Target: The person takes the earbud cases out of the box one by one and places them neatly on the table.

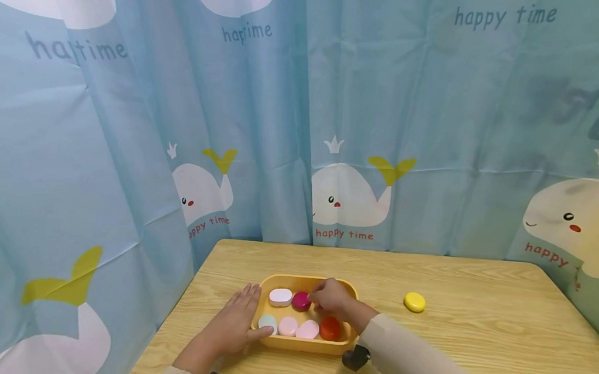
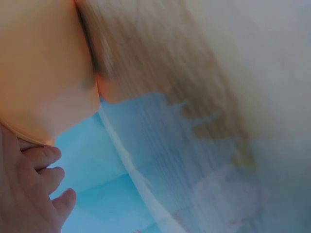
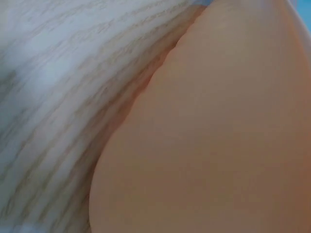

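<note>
In the head view, a shallow yellow-orange tray (image 1: 308, 345) with rounded corners sits on the table. My left hand (image 1: 238, 320) lies along its left end with fingers extended, the thumb over the front left corner. My right hand (image 1: 334, 298) reaches over the back right of the tray, fingers curled, fingertips pinching the edge of a glossy magenta rounded piece (image 1: 301, 301). Left of that is a white oblong piece (image 1: 280, 297). Along the front lie a pale blue piece (image 1: 267, 323), two pink pieces (image 1: 288, 326) and a red piece (image 1: 330, 328). The right hand hides the tray's back right part.
A glossy yellow oval piece (image 1: 415, 302) rests on the wooden table (image 1: 477, 342), right of the tray. Blue curtains (image 1: 451, 134) with whale prints hang behind the table and along its left side. In the right wrist view, the tray's wall (image 3: 204, 136) fills much of the picture.
</note>
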### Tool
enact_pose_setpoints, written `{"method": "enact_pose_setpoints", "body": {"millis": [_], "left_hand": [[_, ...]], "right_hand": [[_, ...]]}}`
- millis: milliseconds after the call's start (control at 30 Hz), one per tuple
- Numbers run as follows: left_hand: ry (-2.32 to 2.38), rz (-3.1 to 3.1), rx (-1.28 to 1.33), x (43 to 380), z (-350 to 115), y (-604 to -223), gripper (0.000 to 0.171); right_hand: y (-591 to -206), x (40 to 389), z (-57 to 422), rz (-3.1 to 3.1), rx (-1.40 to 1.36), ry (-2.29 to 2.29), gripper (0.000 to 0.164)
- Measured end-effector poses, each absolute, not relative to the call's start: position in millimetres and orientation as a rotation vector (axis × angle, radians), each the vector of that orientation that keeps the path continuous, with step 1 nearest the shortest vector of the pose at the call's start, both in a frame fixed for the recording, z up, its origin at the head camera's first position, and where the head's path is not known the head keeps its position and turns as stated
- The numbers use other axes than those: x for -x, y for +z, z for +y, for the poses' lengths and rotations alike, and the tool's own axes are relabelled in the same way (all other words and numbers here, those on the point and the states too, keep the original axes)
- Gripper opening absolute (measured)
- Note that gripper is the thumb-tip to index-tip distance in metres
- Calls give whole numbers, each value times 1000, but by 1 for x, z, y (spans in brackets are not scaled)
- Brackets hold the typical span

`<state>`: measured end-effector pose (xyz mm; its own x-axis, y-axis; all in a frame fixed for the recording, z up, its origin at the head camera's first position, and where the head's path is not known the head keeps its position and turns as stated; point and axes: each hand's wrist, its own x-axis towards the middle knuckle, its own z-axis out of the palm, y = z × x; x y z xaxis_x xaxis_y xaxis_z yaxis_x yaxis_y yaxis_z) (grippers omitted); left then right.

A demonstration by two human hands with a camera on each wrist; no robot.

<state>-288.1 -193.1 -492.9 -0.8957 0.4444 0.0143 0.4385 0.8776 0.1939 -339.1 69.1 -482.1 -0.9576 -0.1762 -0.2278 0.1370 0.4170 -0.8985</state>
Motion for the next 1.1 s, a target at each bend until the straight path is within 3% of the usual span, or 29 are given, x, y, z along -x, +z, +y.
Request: {"method": "enact_pose_setpoints", "body": {"millis": [1100], "left_hand": [[320,3025,-722,288,-193,-492,101]], "right_hand": [[-494,339,31,2509,-164,-1680,22]]}}
